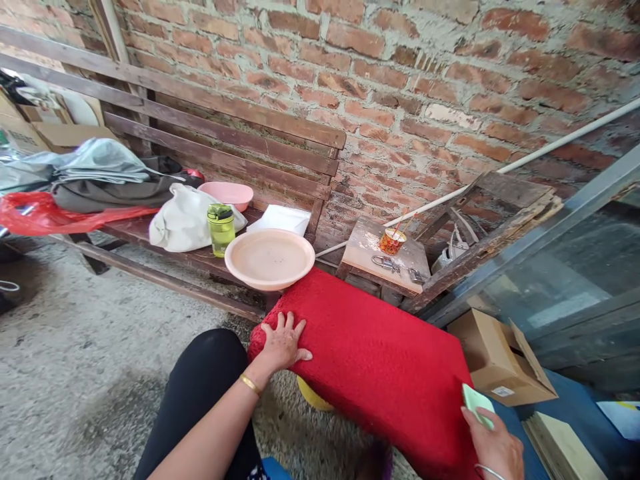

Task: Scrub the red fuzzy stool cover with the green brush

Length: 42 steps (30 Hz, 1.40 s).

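A brick wall (380, 87) spans the back, and the gray floor (75, 333) spreads to the left, giving wide room beside the person's dark-clothed knee (215, 360). Along the wall runs a slatted wooden bench (225, 103), its near end stopping just short of the red cloth (370, 347). That cloth lies over a long raised surface in front of the person, drooping over the near edge, with a broad stretch of it between the two hands. Beyond its far edge stands a low wooden stand (363, 250) bearing a patterned cup (393, 241) and padlocks (385, 263); by its right end, a cardboard box (480, 343) sits close to the border, narrowing the space there. A pale basin (273, 285) on the bench end crowds the far left corner, a green bottle (221, 233) just beside it. The left hand (283, 343) is spread, palm down, on the cloth near the left edge. The right hand (495, 443) pinches a pale green pad (475, 403) at the right edge; whether the pad touches the cloth I cannot tell.
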{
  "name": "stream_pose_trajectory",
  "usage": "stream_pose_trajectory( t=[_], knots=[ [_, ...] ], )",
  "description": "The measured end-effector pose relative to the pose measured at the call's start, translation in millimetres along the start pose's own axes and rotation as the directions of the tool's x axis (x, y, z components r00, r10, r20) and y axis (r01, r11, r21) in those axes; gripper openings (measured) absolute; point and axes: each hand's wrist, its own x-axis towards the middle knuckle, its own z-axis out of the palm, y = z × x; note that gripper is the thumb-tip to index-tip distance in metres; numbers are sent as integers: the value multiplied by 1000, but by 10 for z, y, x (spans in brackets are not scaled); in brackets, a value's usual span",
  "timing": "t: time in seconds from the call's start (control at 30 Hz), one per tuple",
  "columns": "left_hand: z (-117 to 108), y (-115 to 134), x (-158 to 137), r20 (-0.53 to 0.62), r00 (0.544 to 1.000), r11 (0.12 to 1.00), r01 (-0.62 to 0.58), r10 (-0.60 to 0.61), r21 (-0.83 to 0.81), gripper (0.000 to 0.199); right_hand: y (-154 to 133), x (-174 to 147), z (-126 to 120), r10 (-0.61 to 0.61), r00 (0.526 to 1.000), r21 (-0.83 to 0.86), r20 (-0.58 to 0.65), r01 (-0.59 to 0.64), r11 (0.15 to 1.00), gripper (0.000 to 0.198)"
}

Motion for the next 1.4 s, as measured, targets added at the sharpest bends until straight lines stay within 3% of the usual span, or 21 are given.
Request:
stream_pose_trajectory(
  t=[0.07,0.13,0.2,0.33,0.4,0.47,0.53,0.6,0.77,0.87,0.97,1.03,1.1,1.17,1.2,1.3,1.37,1.4],
  knots=[
    [12,-7,1,-16,1000,1000,-10,10,5,88,-130,-103,130,-45,999,25,21,45,999,36],
    [13,-12,1,-21,1000,1000,-13,13,2,88,-418,-291,393,-185,976,82,113,177,981,40],
    [9,-14,2,-16,1000,1000,-10,10,-8,89,-788,-545,720,-335,918,165,213,305,938,44],
    [28,-25,20,-11,1000,1000,-5,5,-25,90,-1436,-1067,1313,-560,749,312,354,470,826,32],
    [50,-33,32,-16,1000,1000,-10,9,-27,91,-1611,-1220,1501,-624,676,351,391,518,780,26],
    [67,-35,39,-23,1000,1000,-15,15,-25,92,-1666,-1247,1593,-643,646,355,411,537,765,25],
    [69,-29,39,-26,1000,1000,-17,16,-22,92,-1604,-1148,1578,-621,663,327,417,528,783,25],
    [59,-19,34,-22,1000,1000,-14,14,-24,92,-1437,-957,1454,-565,722,277,400,492,825,27],
    [46,-26,13,-23,1000,1000,-2,2,-28,89,-711,-368,821,-358,893,141,272,331,933,46],
    [33,-3,-36,-44,999,999,14,-15,-29,86,-303,-158,450,-146,974,71,176,135,988,52],
    [-13,168,-168,-137,991,998,-11,3,-58,74,-209,-212,259,44,976,313,213,-111,943,57],
    [-35,391,-297,-197,975,972,-141,103,-187,63,-358,-398,239,49,914,591,402,-300,749,57],
    [-16,680,-423,-192,950,836,-309,247,-454,59,-595,-653,286,-46,787,693,616,-513,506,54],
    [57,990,-511,-147,911,556,-356,385,-751,64,-809,-914,382,-153,641,643,752,-665,379,50],
    [112,1138,-532,-135,880,392,-335,456,-857,68,-881,-1026,441,-194,592,619,782,-703,350,49],
    [320,1482,-510,-183,820,-47,-188,542,-981,73,-931,-1231,619,-275,539,604,796,-737,304,47],
    [457,1600,-457,-162,845,-216,-56,510,-975,70,-871,-1268,706,-309,515,594,799,-755,277,45],
    [514,1627,-431,-120,863,-256,11,490,-967,68,-833,-1269,736,-327,495,582,805,-767,272,44]
  ],
)
